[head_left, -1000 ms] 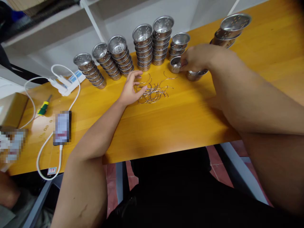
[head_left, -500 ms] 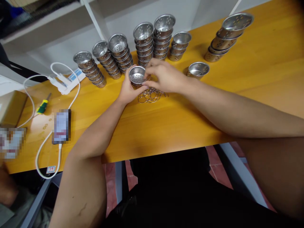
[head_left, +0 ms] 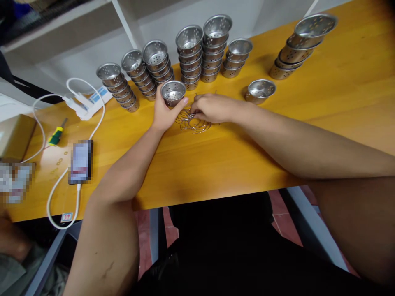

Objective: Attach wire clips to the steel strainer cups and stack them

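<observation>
My left hand (head_left: 165,109) is wrapped round a small perforated metal strainer cup (head_left: 173,95), its mouth facing up and its thumb along the near side. Just right of it, my right hand (head_left: 211,107) reaches down with fingers closed together at a tangle of thin bent metal wires (head_left: 193,123) on the tabletop. The fingertips pinch among the wires, and part of the pile is hidden under that hand. Beyond the wires, a single strainer cup (head_left: 261,91) stands by itself to the right.
Several stacks of strainer cups (head_left: 189,53) line the back of the wooden table (head_left: 185,172), with a leaning stack (head_left: 291,53) at the right. To the left are a power strip (head_left: 89,105), a phone (head_left: 80,162) on a white cable, a screwdriver (head_left: 56,135) and a cardboard box (head_left: 17,137).
My right hand has left the cup and moved down to the wires. My left hand, still holding the cup, has shifted slightly left. The view has turned a little.
</observation>
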A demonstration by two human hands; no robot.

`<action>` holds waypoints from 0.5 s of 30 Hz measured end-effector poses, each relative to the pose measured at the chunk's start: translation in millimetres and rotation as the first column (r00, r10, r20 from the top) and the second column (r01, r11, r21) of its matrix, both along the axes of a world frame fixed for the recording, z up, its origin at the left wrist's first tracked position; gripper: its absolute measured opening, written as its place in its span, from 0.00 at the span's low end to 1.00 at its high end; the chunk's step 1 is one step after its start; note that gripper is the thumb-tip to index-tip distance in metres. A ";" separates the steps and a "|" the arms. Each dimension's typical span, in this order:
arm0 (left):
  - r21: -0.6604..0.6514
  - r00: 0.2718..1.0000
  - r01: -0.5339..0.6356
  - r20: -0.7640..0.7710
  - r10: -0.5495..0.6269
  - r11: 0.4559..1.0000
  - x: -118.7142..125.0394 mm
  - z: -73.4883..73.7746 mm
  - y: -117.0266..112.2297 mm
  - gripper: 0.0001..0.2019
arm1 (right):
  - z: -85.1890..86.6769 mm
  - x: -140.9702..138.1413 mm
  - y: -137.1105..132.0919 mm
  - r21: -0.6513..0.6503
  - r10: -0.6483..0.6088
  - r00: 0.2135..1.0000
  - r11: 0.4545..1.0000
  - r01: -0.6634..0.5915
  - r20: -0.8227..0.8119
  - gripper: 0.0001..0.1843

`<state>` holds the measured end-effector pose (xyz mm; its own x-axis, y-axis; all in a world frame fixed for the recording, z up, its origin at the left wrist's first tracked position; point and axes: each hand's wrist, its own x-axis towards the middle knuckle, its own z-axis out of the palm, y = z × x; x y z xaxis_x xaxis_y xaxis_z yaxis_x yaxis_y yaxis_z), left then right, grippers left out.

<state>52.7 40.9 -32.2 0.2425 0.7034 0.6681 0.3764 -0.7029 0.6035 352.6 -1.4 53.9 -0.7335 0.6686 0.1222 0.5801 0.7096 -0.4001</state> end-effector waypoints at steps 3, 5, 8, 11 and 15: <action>-0.001 1.000 0.004 -0.002 -0.004 1.000 2.6 -1.1 0.2 0.51 | 1.9 -4.8 -1.4 0.039 -0.032 0.998 0.999 0.030 0.062 0.16; -0.011 1.000 -0.004 0.008 0.004 1.000 5.1 1.4 -2.3 0.52 | 6.5 -2.0 -0.7 0.037 -0.046 0.997 0.998 0.044 0.060 0.16; -0.008 1.000 -0.009 -0.008 0.009 1.000 6.8 8.7 -8.8 0.51 | 16.3 6.5 1.3 0.010 -0.049 0.998 0.999 0.049 0.035 0.16; 0.009 0.999 0.008 -0.034 -0.008 1.000 4.7 10.9 -10.9 0.51 | 25.4 13.3 2.2 -0.031 -0.047 0.999 0.998 0.046 -0.017 0.15; 0.027 1.000 0.006 -0.012 -0.005 1.000 -1.1 -1.4 1.2 0.53 | 30.7 15.1 2.3 -0.057 -0.046 0.998 0.997 0.043 -0.050 0.16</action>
